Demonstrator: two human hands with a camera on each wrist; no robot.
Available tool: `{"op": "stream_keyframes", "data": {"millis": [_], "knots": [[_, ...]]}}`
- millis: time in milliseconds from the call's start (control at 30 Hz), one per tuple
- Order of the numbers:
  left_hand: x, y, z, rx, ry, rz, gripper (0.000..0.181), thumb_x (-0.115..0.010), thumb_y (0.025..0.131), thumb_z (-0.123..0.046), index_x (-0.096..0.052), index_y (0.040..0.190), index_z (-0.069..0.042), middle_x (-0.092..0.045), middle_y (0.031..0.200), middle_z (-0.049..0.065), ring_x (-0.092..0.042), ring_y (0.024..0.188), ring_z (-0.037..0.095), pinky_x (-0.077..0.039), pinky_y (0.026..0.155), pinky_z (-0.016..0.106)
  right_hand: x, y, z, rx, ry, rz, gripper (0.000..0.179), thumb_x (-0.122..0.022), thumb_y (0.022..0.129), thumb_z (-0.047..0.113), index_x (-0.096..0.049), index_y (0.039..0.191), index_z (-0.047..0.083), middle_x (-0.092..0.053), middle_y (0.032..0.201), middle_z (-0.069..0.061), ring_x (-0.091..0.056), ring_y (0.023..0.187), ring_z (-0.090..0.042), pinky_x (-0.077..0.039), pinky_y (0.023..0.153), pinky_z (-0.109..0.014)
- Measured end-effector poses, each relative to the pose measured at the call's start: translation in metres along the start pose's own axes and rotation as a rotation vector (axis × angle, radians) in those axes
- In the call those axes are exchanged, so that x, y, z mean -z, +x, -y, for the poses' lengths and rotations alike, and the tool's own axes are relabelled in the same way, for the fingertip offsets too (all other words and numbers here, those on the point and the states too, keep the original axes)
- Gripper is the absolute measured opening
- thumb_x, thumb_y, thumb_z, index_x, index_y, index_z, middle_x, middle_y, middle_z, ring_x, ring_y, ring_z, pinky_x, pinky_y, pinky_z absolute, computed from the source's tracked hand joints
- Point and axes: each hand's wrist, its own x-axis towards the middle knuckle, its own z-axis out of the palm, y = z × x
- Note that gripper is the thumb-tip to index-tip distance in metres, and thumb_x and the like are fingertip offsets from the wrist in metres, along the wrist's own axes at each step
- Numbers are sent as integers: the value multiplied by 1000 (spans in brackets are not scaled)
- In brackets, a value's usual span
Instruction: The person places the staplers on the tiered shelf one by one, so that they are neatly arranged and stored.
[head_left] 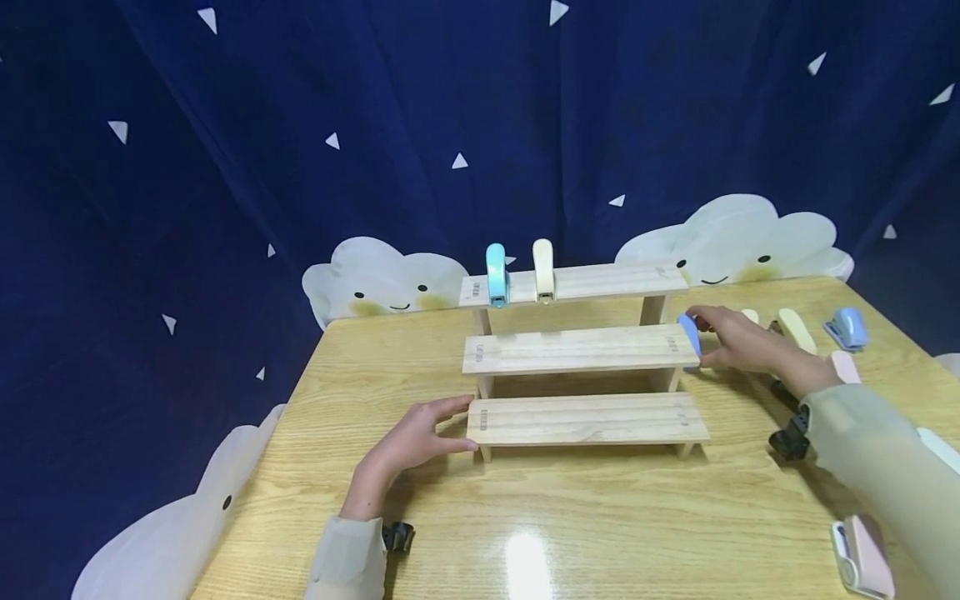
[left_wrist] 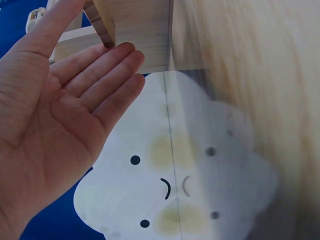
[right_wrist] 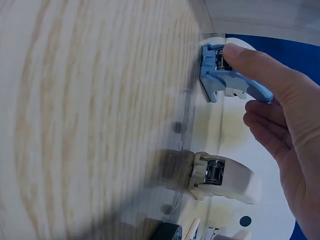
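Observation:
A light wooden three-tier shelf (head_left: 581, 421) stands on the table. My left hand (head_left: 426, 432) is at the left end of its lowest board, thumb and forefinger apart along the edge. In the left wrist view this left hand (left_wrist: 65, 110) shows an open palm and nearly straight fingers reaching to the wood. My right hand (head_left: 738, 337) pinches a blue stapler (head_left: 689, 332) beside the right end of the middle board. The right wrist view shows the thumb on top of that blue stapler (right_wrist: 220, 70). A turquoise stapler (head_left: 497, 273) and a cream stapler (head_left: 543, 269) stand on the top board.
Right of the shelf are a cream stapler (head_left: 797, 330), another blue stapler (head_left: 849, 327) and a pink one (head_left: 845, 367) partly behind my arm. A pink-and-white stapler (head_left: 864, 557) lies near the front right. Behind the table hangs a dark blue curtain (head_left: 420, 100) with cloud shapes.

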Motion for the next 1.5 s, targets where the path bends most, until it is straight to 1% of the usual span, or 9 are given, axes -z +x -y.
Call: {"op": "stream_keyframes", "data": {"millis": [400,600,767,833,900,1000,1067,1233,1500], "knots": [[0,1,-1,-9,0,4,76,-78,81,-39,-47,146,-14,-50,149,6,-48,138,29,-41,114,48,0,-7,-4,-82,51,-63,73,-86,68,12,-49,126,-12,-66,107,-27,-65,98,-38,-54,88,-56],[1,0,-1,-3,5,0,76,-78,81,-39,-47,146,-14,-50,149,6,-47,138,29,-40,115,47,8,-13,-7,-96,50,-143,72,-90,67,23,-52,122,-6,-67,101,-20,-64,94,-34,-54,75,-38],[2,0,-1,-13,7,-7,76,-78,81,-38,-47,146,-13,-50,149,7,-48,138,29,-40,115,48,20,-18,-5,-115,51,-197,79,-90,67,32,-51,126,-4,-67,101,-19,-63,94,-33,-52,75,-35],[2,0,-1,-14,8,-8,76,-78,81,-38,-47,146,-13,-51,149,7,-48,137,29,-40,115,48,24,-20,-5,-124,55,-226,79,-91,66,31,-52,126,-2,-67,101,-18,-63,93,-26,-50,77,-28],[2,0,0,-18,6,-5,76,-78,81,-38,-47,146,-13,-51,148,7,-49,137,30,-41,114,48,28,-23,-5,-136,63,-255,78,-92,65,30,-53,127,1,-68,101,-16,-60,90,-9,-47,76,-19],[1,0,0,-19,2,1,76,-78,82,-38,-46,146,-12,-50,149,7,-49,137,30,-41,114,48,33,-26,-4,-160,93,-276,79,-91,66,29,-53,129,1,-68,105,-18,-47,88,14,-39,77,-10],[0,0,1,-24,-4,3,76,-78,82,-38,-46,146,-11,-50,149,8,-49,137,31,-41,114,48,37,-28,-2,-166,120,-293,79,-91,67,27,-52,130,0,-67,106,-21,-39,86,22,-36,76,-7],[-1,-1,2,-27,-19,3,77,-78,82,-39,-46,146,-10,-50,149,9,-48,137,32,-40,114,49,48,-29,4,-140,157,-356,78,-91,66,19,-51,129,-4,-64,107,-26,-38,85,25,-30,74,3],[-1,-1,3,-31,-18,6,78,-77,82,-40,-46,146,-8,-50,149,10,-48,137,32,-40,114,50,72,-24,21,-79,151,-437,78,-91,63,10,-51,128,-6,-62,109,-27,-39,86,24,-29,76,6]]}}
